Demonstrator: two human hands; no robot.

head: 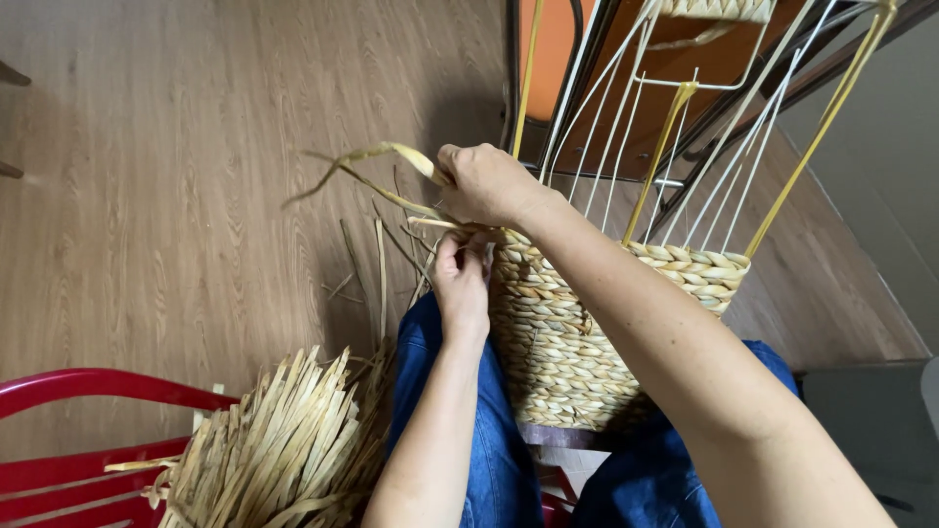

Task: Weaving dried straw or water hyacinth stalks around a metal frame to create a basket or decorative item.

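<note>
Wood floor [196,147]; strand [377,154] leftward from right hand [487,184].

1. You are working in soft, even daylight; the scene is bright without harsh spots.
2. The wooden floor [196,196] at upper left shows a pale sheen, so light seems to come from that side.
3. A soft shadow lies on the floor just left of the woven basket [567,332], under your hands.
4. Your right forearm [685,362] is evenly lit, with its underside slightly darker.
5. The red chair [59,430] carries a thin glossy highlight along its rail.
6. Focus is sharp at the centre; the straw bundle [284,450] stays crisp too.
7. Wide-angle stretch bends the metal frame rods [675,127] outward near the top edge.
</note>
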